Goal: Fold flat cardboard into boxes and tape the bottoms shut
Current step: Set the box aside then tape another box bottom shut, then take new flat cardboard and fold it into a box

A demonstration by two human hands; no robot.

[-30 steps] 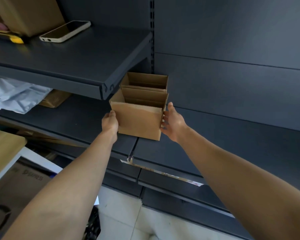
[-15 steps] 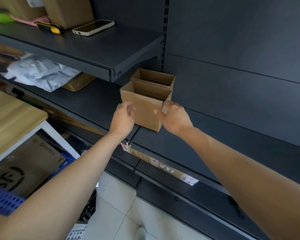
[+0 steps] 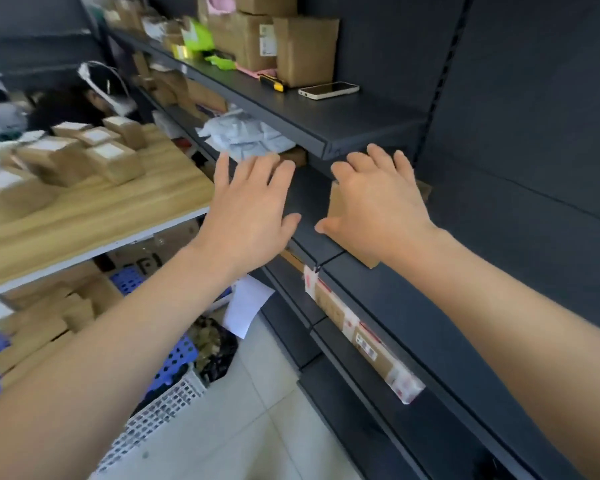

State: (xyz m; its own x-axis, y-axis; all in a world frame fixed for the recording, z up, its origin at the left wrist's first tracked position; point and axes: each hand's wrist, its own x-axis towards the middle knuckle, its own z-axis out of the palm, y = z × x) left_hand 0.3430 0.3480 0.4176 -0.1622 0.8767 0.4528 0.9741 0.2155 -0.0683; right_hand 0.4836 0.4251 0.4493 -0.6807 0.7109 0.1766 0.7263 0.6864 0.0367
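Head view: box [image 3: 340,206] stands on shelf [image 3: 309,202], right hand [image 3: 378,206] in front of it, left hand [image 3: 250,216] at its nine o'clock; fingers [image 3: 378,161] spread, holding nothing; stowing looks done; next needs fresh flat cardboard.

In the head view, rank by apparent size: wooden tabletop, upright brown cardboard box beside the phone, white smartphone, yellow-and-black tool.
Light wooden tabletop
Upright brown cardboard box
White smartphone
Yellow-and-black tool
The tabletop sits nearer the camera, so its lead is partly nearness.
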